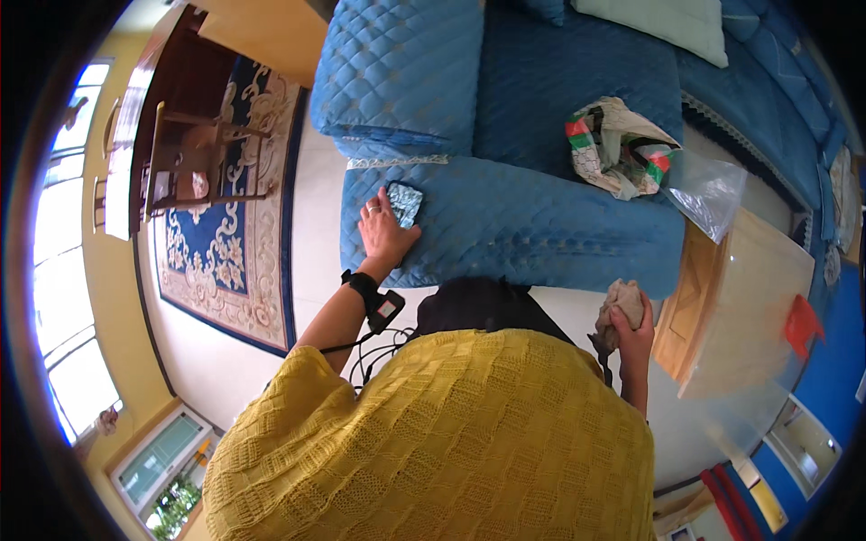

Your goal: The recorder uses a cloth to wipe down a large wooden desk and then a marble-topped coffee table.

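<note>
My left hand (383, 233) rests on the blue quilted sofa cover (532, 225), fingers stretched out and a ring on one of them. Right against its index finger and thumb lies a flat, dark-edged rectangular object (405, 204) with a shiny, mottled silver-blue face; I cannot tell its kind. On that wrist sits a black strap with a small boxy device (385, 309). My right hand (637, 330) is closed around a crumpled greyish-brown cloth (621, 311), held off the sofa's front edge at the right.
An open, crumpled plastic bag (615, 149) and a clear plastic sheet (708, 191) lie on the sofa's right. A low wooden table (735, 307) bears a red object (801, 326). Black cables (379, 353) hang by my left forearm. A patterned rug (262, 298) lies left, under a chair (194, 167).
</note>
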`<action>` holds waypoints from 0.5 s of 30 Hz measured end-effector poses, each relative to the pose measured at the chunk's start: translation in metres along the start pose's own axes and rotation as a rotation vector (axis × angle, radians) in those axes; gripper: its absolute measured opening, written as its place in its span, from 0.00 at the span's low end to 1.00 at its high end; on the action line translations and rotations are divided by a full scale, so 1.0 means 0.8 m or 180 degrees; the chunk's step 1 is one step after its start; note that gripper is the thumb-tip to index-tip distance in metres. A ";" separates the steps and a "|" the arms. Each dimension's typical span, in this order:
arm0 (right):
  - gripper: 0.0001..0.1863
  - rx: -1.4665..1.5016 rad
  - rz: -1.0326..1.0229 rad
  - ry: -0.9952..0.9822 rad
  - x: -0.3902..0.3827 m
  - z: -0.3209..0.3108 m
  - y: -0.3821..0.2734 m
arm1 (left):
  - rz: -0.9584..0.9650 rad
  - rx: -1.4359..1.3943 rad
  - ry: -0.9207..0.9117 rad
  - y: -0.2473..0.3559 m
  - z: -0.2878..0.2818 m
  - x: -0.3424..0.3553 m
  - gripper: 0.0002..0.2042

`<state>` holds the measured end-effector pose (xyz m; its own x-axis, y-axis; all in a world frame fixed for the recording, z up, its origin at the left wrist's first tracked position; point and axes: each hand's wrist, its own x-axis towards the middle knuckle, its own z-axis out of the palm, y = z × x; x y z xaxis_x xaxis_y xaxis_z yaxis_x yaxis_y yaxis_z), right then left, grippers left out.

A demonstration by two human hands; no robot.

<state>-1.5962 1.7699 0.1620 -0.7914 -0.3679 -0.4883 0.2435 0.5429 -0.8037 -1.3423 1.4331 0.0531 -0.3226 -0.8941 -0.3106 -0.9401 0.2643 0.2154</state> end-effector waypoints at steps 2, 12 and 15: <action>0.37 0.0075 0.0059 0.0067 -0.002 -0.004 0.005 | 0.0051 0.0134 -0.0128 -0.001 -0.003 0.006 0.50; 0.36 0.0155 0.0108 0.0291 -0.015 -0.020 0.034 | 0.0070 0.0520 -0.0189 -0.005 -0.004 0.012 0.50; 0.36 0.0092 0.0039 0.0415 -0.016 -0.042 0.057 | -0.0058 0.0435 -0.0193 0.005 -0.002 0.008 0.50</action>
<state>-1.5937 1.8247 0.1432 -0.8539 -0.2590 -0.4514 0.2684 0.5241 -0.8083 -1.3476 1.4274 0.0535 -0.3076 -0.8769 -0.3694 -0.9508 0.2988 0.0824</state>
